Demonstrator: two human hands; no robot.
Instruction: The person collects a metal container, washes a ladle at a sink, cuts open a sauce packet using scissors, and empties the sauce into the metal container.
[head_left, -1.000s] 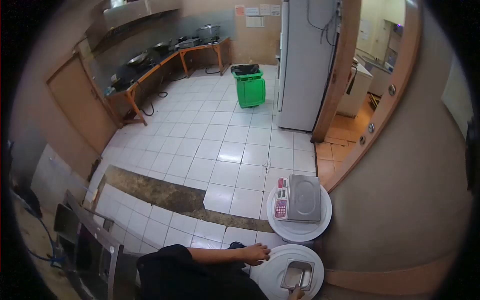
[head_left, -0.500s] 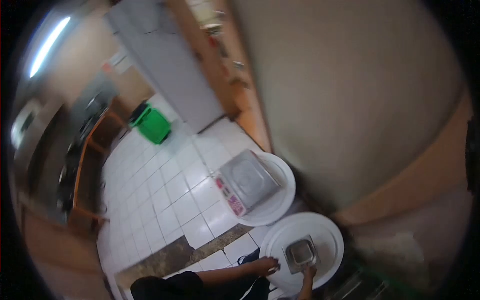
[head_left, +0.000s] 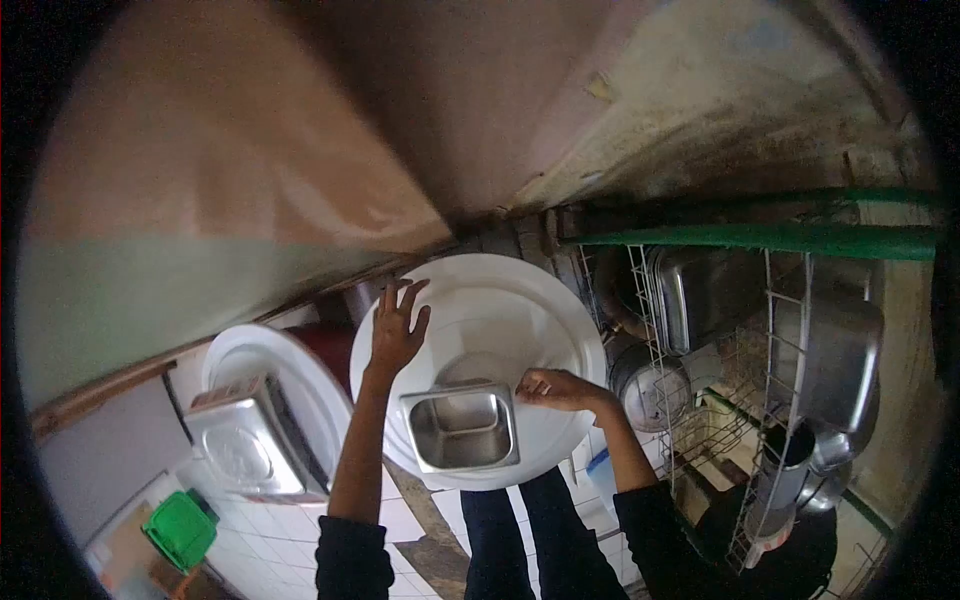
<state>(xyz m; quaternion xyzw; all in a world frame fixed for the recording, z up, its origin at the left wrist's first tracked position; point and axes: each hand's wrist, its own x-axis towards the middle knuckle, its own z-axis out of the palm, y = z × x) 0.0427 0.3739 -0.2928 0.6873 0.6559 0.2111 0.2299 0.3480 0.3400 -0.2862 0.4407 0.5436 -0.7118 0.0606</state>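
A small rectangular steel pan [head_left: 462, 425] sits, hollow side up, on the near part of a round white lid [head_left: 455, 300]. My left hand [head_left: 398, 335] is over the lid's far left side, fingers spread and holding nothing. Whether its fingertips touch the lid I cannot tell. Just right of the pan, my right hand [head_left: 562, 390] has its fingers curled in, close to the pan's right rim. Anything inside those fingers is hidden.
On the left, a second white lid [head_left: 240, 350] carries a steel kitchen scale [head_left: 240, 445]. A wire rack [head_left: 790, 340] with steel pans [head_left: 840, 350] stands at right. A green bin [head_left: 180, 530] is on the tiled floor at lower left. Walls close in behind.
My view has swung right and down onto the lid with the pan. My left hand has moved to the lid's far left side. My right hand is now beside the pan's right rim.
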